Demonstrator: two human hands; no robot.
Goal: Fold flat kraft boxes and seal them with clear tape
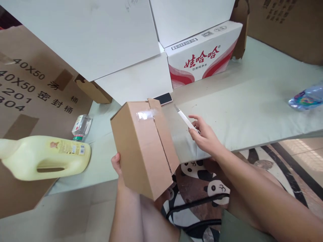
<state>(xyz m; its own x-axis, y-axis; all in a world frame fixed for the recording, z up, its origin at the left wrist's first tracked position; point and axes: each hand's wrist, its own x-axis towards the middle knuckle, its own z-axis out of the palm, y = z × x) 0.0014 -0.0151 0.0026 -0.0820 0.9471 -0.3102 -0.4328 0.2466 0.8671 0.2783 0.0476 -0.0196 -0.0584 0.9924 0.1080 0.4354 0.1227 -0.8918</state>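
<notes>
My left hand (116, 164) grips a brown cardboard box (141, 148) from its left side; most of the fingers are hidden behind and under it. The box is tilted over the table's front edge, and a strip of clear tape (145, 115) crosses the seam near its upper end. To the right of the box, my right hand (202, 132) is closed around a white utility knife (186, 119). Its blade end points up and to the left, apart from the box. A dark-screened phone (164, 98) lies just behind the box, partly covered by it.
White cartons (136, 74) and a red-and-white water carton (202, 60) stand at the back. On the left are a yellow jug (50, 156), a small clear bottle (81, 127) and a large brown carton (37, 87). A plastic bottle (306, 98) lies at the right on the pale-covered table (242, 107).
</notes>
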